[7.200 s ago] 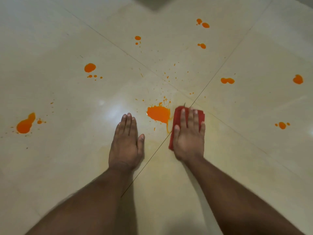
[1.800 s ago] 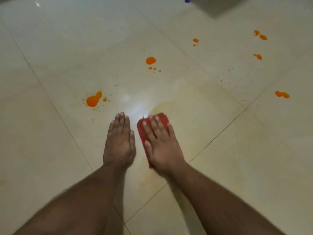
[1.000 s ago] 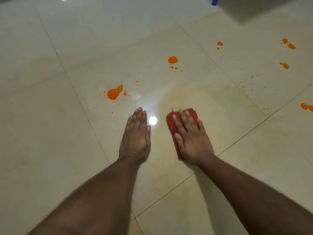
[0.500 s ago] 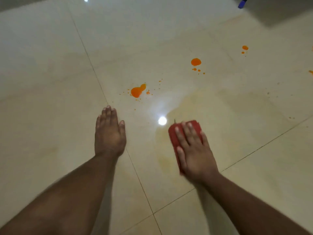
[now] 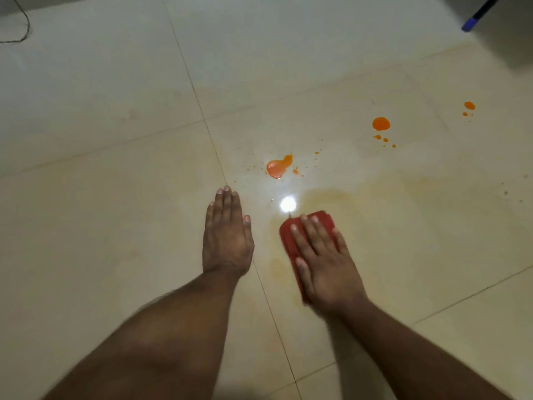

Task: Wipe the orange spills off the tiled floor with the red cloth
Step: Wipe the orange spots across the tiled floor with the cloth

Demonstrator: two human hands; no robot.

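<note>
My right hand [image 5: 323, 261] lies flat on a folded red cloth [image 5: 288, 238], pressing it onto the pale tiled floor [image 5: 115, 226]; only the cloth's left and far edges show. My left hand [image 5: 226, 235] rests palm down on the bare tile to the left, fingers together, holding nothing. An orange puddle [image 5: 278, 167] with small droplets sits just beyond both hands. A rounder orange spot [image 5: 381, 124] with droplets lies farther right, and a small one [image 5: 469, 105] beyond it. A faint yellowish smear [image 5: 403, 192] covers the tile right of the cloth.
A bright light reflection [image 5: 287, 203] glares on the floor just ahead of the cloth. A blue-tipped dark handle [image 5: 476, 15] pokes in at the top right beside a dark shadow. A thin black cable [image 5: 20, 24] loops at the top left.
My left hand has moved back in close beside the cloth. The view has shifted left, so the spills sit farther right. The cloth has stayed under my right hand.
</note>
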